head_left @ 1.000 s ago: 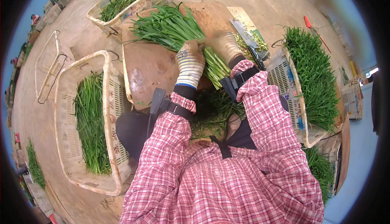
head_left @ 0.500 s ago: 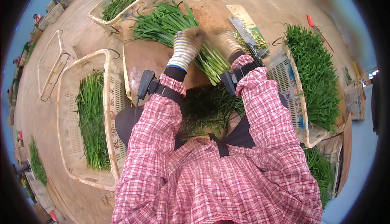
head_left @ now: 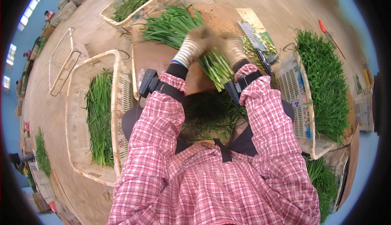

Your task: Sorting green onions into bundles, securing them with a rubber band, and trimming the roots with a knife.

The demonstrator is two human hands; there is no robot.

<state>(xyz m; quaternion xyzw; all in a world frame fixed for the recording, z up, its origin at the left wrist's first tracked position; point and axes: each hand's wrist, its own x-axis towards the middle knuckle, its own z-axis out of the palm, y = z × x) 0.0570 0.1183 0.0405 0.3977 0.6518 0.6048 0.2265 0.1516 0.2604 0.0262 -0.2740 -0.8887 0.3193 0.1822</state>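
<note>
A bunch of garlic chives [head_left: 173, 27] lies slanting across a wooden board [head_left: 152, 62], leaves to the far left and pale cut stalks toward me. My left hand [head_left: 198, 40], in a striped, brown-stained glove, is closed round the middle of the bunch. Close beside it, at the bunch's right side, is my right hand [head_left: 231, 47] in a matching glove; its fingers are blurred and partly hidden. To the right of that hand, a cleaver [head_left: 251, 35] with a dark handle lies on a cutting board [head_left: 246, 16] among chopped stalk ends.
A white plastic basket [head_left: 73, 143] with long greens stands at left, another basket [head_left: 106, 15] at far left. A third basket [head_left: 310, 121] at right is heaped with greens. A red-handled tool [head_left: 322, 26] lies on the floor beyond it. Loose trimmings [head_left: 203, 123] are scattered between my legs.
The whole view has shifted slightly, so everything sits a little further right and lower. My hands stay close together at the bunch; the right one has turned slightly.
</note>
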